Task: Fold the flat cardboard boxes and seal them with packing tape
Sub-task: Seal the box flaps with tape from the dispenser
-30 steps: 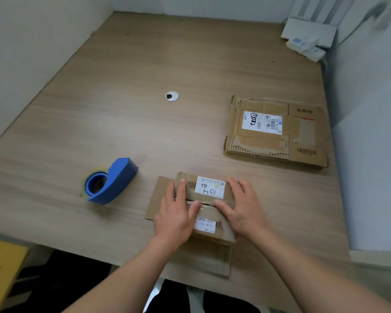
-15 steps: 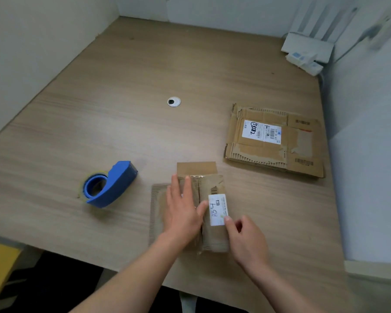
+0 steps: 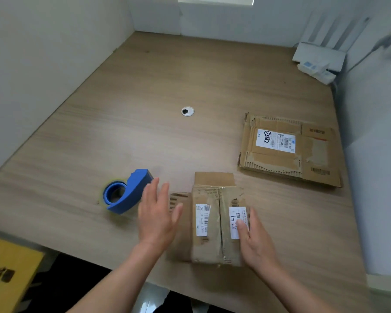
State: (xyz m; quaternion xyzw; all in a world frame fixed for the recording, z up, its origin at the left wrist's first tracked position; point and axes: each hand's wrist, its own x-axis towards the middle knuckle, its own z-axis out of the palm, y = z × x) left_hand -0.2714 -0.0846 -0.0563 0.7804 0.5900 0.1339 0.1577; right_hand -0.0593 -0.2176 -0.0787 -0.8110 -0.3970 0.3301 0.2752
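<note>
A small brown cardboard box (image 3: 209,224) with two white labels stands near the table's front edge, its two top flaps folded shut along a middle seam. One flap sticks out flat at its far side and another at its left. My right hand (image 3: 254,240) rests on the box's right flap with flat fingers over the label. My left hand (image 3: 157,213) hovers open with straight fingers between the box and the blue tape dispenser (image 3: 127,192), which lies just left of it.
A second, flattened cardboard box (image 3: 287,151) lies at the right. A cable grommet (image 3: 187,111) sits mid-table. White devices (image 3: 317,64) stand in the far right corner. White walls enclose the wooden table (image 3: 99,132). Something yellow (image 3: 7,272) is below the front left edge.
My left hand has lifted off the box and moved left toward the tape dispenser. My right hand has slid up onto the right flap. Earlier the box was turned a quarter turn.
</note>
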